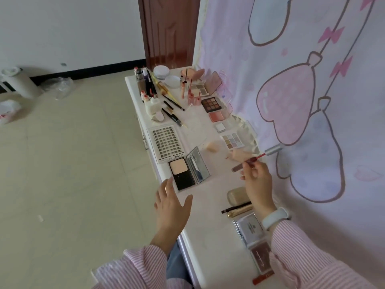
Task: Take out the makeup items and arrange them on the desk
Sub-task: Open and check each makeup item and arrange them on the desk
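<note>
left hand [171,203]: fingers spread, hovering | right hand [257,180]: fingertips pinching, wrist raised

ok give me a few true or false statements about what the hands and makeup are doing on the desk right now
1. The right hand holds a lip gloss tube with its wand pulled out. True.
2. The left hand grips the powder compact. False: its fingers are spread open and hold nothing, near the compact.
3. The powder compact lies open. True.
4. The lash tray sits against the wall cloth. False: it lies near the desk's floor-side edge.
</note>
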Available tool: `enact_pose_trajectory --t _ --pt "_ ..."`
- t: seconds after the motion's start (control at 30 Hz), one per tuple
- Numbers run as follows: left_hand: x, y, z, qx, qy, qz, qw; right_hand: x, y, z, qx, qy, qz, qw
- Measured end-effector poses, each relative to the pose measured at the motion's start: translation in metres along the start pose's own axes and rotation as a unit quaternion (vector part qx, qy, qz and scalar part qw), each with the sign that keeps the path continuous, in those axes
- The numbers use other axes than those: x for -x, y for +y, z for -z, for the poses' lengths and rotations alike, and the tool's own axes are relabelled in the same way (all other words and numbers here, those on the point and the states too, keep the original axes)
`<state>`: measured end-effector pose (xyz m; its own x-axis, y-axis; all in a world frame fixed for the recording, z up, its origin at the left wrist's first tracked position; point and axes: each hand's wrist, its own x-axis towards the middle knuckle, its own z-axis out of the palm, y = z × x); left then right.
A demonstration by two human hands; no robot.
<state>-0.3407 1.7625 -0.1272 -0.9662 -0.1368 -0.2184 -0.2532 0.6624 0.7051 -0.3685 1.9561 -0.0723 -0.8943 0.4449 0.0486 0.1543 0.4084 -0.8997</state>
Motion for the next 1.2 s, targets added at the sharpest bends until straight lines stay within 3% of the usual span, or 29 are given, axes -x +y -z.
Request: enact_pose_trajectory --t 0.23,0.7,0.93,1.2 --pt "-0.018 -0.047 -0.035 -0.115 -0.107 0.062 0.986 -0.052 0.048 -0.021 0.07 -0.022 -0.065 0.995" --pt "-0.025 -0.065 -0.035 -0.17 -0.132 0.018 0.976 -0.067 0.064 -0.045 0.079 -0.055 -0.069 0.993" --pt "-0.027 -0.064 -0.031 -0.246 -0.142 -0.03 0.958 -0.066 0.07 -0.052 0.087 -0.08 -0.089 0.989" --pt "-0.028 -0.065 -0.031 -0.249 -0.16 -0.037 0.954 -0.069 0.073 -0.054 0.122 -0.087 -0.063 0.987"
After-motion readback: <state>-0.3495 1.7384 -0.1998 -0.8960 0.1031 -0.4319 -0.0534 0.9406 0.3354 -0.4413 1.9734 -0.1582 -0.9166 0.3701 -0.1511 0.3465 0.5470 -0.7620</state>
